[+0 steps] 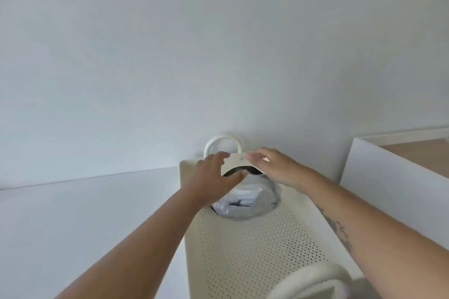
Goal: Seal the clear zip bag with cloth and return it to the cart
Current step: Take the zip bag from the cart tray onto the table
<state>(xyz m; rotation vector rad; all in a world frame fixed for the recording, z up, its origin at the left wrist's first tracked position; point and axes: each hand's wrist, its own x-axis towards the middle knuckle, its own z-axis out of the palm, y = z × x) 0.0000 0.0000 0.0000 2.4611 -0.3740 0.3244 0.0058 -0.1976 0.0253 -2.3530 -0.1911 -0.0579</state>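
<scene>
While both bare forearms reach forward, the person's 2 hands meet at the far end of a cream perforated metal cart (243, 250). Left hand (213, 175): fingers spread and curved, thumb (237, 176) tucked under the lower edge of a cream curved end panel (237, 164), fingertips over its top; it grips this panel. Right hand (272, 167): fingers loosely extended and resting on the panel's right part; whether it actually grips cannot be told. Clear plastic zip bag with pale cloth and a printed label (245, 201): lying on the cart's perforated tray just below the panel, touching neither hand visibly; its seal is not discernible. White looped handle (223, 143): rising behind the panel against a plain white wall (218, 43). Second rounded handle (313, 279): near edge, blurred.
</scene>
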